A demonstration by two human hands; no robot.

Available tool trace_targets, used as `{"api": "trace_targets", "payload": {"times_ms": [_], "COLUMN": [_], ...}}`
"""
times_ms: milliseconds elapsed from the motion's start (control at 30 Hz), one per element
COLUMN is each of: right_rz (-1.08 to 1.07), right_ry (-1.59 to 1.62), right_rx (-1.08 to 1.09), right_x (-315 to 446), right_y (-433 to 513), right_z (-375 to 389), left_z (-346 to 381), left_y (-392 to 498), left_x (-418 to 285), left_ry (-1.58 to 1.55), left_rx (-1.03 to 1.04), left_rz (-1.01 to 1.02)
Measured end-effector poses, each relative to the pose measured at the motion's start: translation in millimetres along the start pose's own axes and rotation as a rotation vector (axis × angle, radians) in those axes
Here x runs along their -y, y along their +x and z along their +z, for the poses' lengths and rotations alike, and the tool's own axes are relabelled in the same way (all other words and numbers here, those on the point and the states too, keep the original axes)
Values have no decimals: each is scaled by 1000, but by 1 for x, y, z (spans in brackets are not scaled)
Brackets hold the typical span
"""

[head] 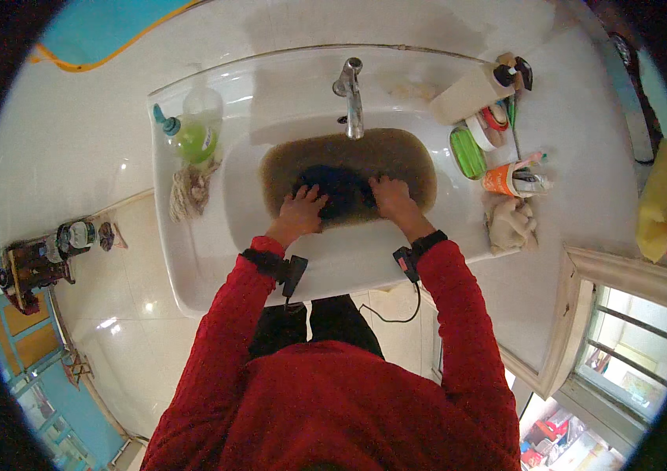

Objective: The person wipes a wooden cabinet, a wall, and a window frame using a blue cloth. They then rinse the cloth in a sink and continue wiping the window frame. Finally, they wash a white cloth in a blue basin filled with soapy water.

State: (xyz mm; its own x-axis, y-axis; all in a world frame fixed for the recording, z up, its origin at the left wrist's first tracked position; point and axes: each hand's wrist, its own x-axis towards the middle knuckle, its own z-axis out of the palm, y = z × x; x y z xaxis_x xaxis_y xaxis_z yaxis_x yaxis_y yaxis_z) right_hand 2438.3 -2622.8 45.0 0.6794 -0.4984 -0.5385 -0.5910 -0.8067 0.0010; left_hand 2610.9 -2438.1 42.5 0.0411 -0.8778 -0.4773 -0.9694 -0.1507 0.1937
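A dark cloth (333,179) lies in brownish, murky water in the white washbasin (245,206), its outline blurred by the water. My left hand (301,211) rests at the near left edge of the cloth, fingers spread. At the cloth's right side, my right hand (393,197) has its fingers bent down into the water. Its fingertips are partly hidden, so whether they grip the cloth cannot be told. A chrome faucet (354,100) stands at the back of the basin, its spout above the water.
On the left rim stand a bottle of green liquid (195,140) and a stringy rag (189,191). The right rim holds a pump bottle (469,94), a green soap bar or box (467,153), an orange paper cup (501,179) with tubes, and a beige cloth (512,224).
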Motion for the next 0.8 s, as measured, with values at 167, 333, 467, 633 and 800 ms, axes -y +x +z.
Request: {"api": "trace_targets", "payload": {"times_ms": [167, 333, 467, 633, 800], "right_rz": [8, -208, -282, -105, -157], "right_ry": [409, 758, 1008, 1154, 1012], "right_rx": [-476, -576, -682, -731, -639], "right_x": [5, 89, 130, 116, 114], "right_y": [-26, -87, -83, -44, -35], "right_z": [-10, -34, -48, -38, -20], "left_z": [-2, -33, -47, -41, -31], "left_y": [3, -19, -36, -20, -18], "left_x": [6, -31, -57, -60, -55], "left_ry": [-766, -2700, -2834, -2895, -3076], "left_rx": [-252, 82, -250, -224, -341], "left_rz": [-180, 81, 52, -209, 203]}}
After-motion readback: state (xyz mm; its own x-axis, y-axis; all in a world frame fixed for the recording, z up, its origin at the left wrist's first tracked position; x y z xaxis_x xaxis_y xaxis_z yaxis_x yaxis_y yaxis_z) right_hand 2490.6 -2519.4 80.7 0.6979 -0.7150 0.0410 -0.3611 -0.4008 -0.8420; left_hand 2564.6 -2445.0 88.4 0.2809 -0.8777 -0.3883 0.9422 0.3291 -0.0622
